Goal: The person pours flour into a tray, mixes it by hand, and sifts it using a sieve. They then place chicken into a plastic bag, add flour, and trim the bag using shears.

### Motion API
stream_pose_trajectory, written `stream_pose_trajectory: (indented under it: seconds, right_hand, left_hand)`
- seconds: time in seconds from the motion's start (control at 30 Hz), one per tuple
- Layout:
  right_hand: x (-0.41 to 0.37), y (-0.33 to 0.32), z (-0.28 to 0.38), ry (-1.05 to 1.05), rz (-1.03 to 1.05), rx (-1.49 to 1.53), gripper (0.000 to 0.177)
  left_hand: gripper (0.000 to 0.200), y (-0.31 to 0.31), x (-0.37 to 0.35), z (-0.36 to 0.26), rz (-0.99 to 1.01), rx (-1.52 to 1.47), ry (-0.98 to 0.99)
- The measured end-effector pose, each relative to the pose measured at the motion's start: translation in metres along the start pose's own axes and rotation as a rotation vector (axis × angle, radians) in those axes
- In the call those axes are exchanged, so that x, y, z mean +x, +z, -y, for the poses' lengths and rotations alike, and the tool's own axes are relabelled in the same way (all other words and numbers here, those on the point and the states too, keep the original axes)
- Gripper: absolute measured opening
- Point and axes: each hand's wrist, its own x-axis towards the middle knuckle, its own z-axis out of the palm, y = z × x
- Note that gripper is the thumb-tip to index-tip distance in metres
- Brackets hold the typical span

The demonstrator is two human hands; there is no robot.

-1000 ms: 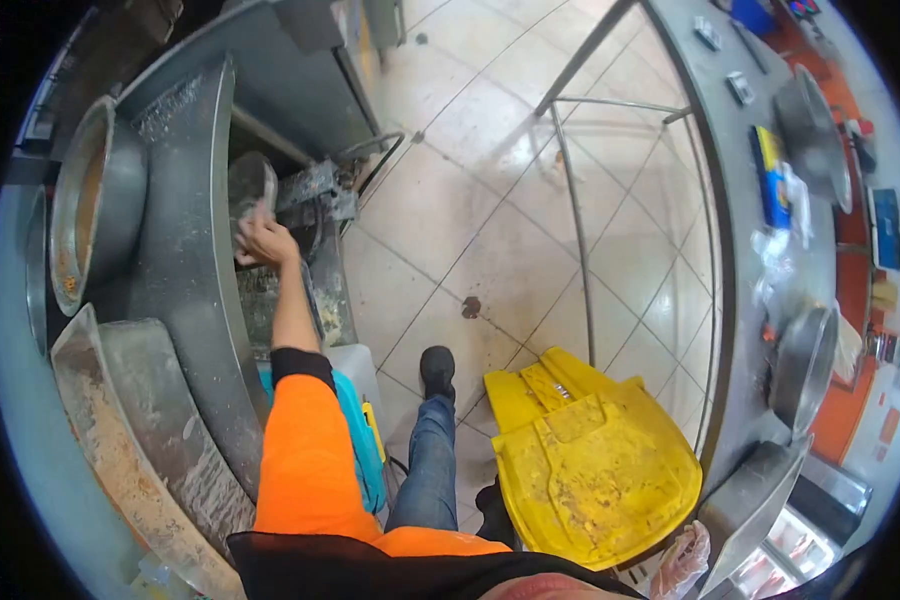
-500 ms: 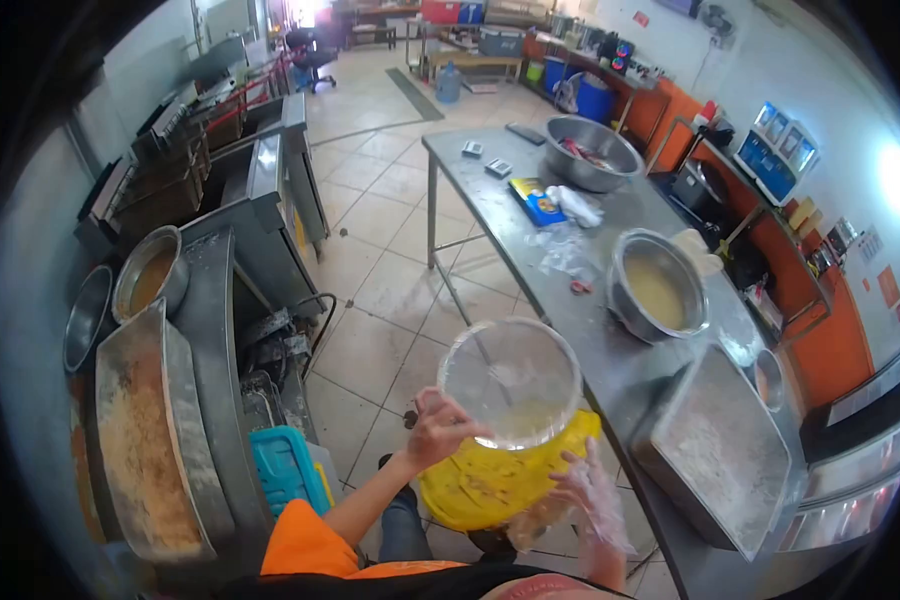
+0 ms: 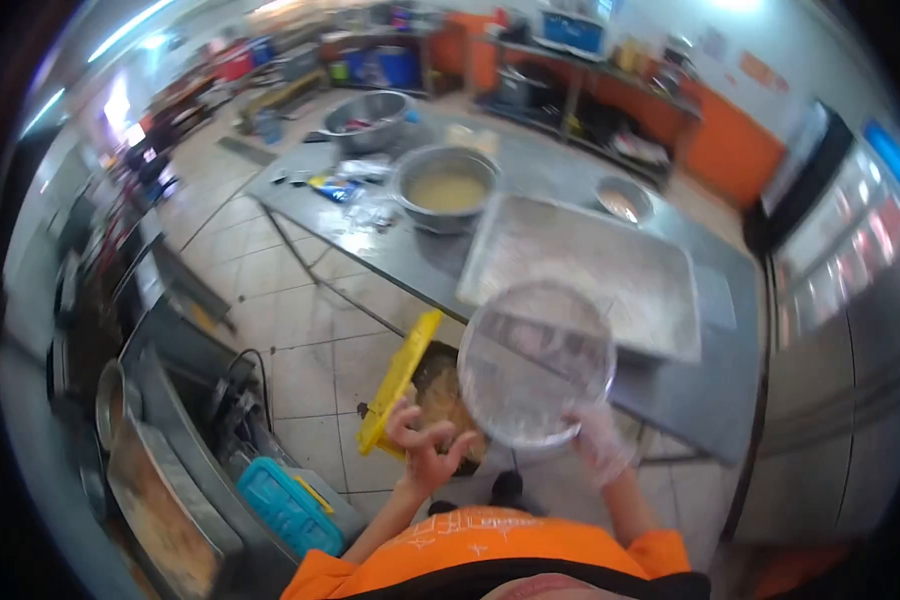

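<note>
My right hand (image 3: 602, 440), in a clear plastic glove, grips the lower rim of a round sieve (image 3: 535, 360) with a fine see-through mesh. The sieve hangs in front of the table's near edge. My bare left hand (image 3: 428, 445) is at the lower edge of a yellow lid (image 3: 395, 390), fingers bent against it. Tilted steeply, the lid leans to the left of an uncovered bin (image 3: 448, 395) with tan, crumpled-looking contents. The sieve's left rim is close to the bin's opening. Exactly how my left fingers grasp the lid is partly hidden.
The metal table (image 3: 410, 262) carries a big floury tray (image 3: 685, 300), a bowl of pale liquid (image 3: 445, 190), a small bowl (image 3: 625, 200) and another large bowl (image 3: 370, 118). At left are a flour-dusted tray (image 3: 165, 490) and a turquoise lid (image 3: 288, 505).
The sieve has passed from my left hand to my gloved right hand and moved right. The yellow lid has tilted up leftward, uncovering the bin. My view has turned right.
</note>
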Motion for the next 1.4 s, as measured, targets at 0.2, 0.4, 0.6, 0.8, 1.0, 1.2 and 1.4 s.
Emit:
stream_pose_trajectory:
  seconds: [0.2,0.4,0.6,0.8,1.0,1.2,1.4]
  right_hand:
    - [-0.005,-0.079,0.132,-0.756,-0.323,0.077,0.059]
    - [0.238,-0.211,0.150,-0.824,-0.516,-1.444,0.065]
    - [0.265,-0.142,0.176,-0.968,-0.140,-1.226,0.072]
    - [0.249,-0.155,0.200,-0.929,0.348,-1.171,0.082]
    - [0.244,-0.181,0.126,-0.641,0.447,-0.792,0.083]
    - [0.265,-0.140,0.134,-0.079,0.552,-0.495,0.077]
    - [0.324,-0.157,0.095,0.320,0.460,-0.034,0.046]
  left_hand:
    - [0.033,-0.005,0.008,-0.011,0.196,0.088,-0.097]
    - [0.040,0.077,0.053,-0.047,0.319,0.288,-0.359]
    - [0.094,0.230,0.065,-0.057,0.495,0.216,-0.491]
    - [0.107,0.250,0.068,-0.062,0.652,0.437,-0.598]
    - [0.108,0.249,0.068,-0.064,0.656,0.437,-0.635]
    - [0.107,0.246,0.073,-0.067,0.621,0.413,-0.629]
    - [0.100,0.235,0.048,-0.064,0.308,0.260,-0.566]
